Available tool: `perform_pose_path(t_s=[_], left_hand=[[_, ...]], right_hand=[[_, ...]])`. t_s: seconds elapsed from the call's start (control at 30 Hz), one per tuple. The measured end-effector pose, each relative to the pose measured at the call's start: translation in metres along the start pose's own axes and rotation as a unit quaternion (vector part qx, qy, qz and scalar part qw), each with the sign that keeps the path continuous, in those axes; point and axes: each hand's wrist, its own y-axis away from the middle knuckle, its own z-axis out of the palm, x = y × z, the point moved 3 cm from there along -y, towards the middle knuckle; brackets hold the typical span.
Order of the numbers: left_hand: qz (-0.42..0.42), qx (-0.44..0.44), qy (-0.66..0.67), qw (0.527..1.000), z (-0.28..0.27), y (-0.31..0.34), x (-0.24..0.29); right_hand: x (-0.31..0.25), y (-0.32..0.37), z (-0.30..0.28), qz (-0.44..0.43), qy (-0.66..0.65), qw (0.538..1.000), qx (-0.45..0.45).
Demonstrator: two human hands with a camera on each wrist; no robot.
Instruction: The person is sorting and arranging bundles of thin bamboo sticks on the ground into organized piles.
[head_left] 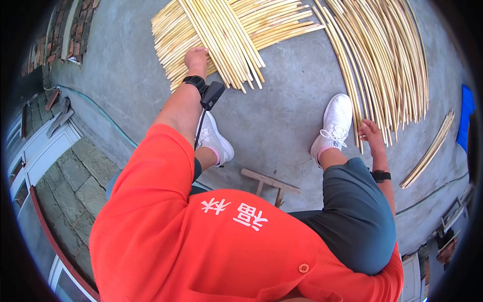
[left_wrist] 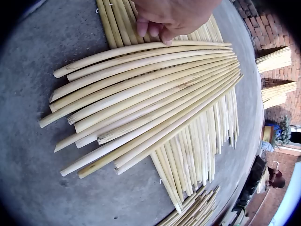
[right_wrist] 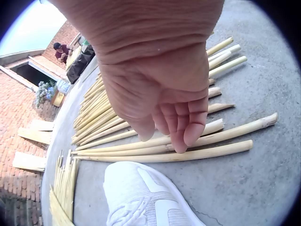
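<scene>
In the head view my left hand (head_left: 196,59) is at the near side of an upper layer of pale peeled sticks (head_left: 221,38), laid across a lower layer of sticks (head_left: 173,30). The left wrist view shows bent fingers of the left hand (left_wrist: 176,16), one fingertip touching the outermost stick (left_wrist: 141,47). My right hand (head_left: 371,133) hangs beside the near ends of a wide spread of long sticks (head_left: 387,60). In the right wrist view the fingers of the right hand (right_wrist: 164,94) are loosely bent, overlapping two sticks (right_wrist: 225,136) beside a white shoe (right_wrist: 141,193).
A low wooden stool (head_left: 269,181) stands between the legs on grey concrete (head_left: 282,136). At the right lie a thin bundle of sticks (head_left: 430,151) and a blue sheet (head_left: 466,116). A brick wall (right_wrist: 19,94) and another person (right_wrist: 62,52) are in the background.
</scene>
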Motion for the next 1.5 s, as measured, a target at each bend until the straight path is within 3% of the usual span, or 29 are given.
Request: perform_pose_path(t_s=[0.7,1.5], left_hand=[[0.012,0.002,0.021,1.0,0.001,-0.008,0.008],[-0.055,-0.011,0.048,0.997,-0.002,-0.006,-0.004]], right_hand=[[-0.001,0.001,-0.001,0.003,-0.002,1.0,0.011],[0.006,-0.004,-0.004,0.002,-0.015,1.0,0.017]])
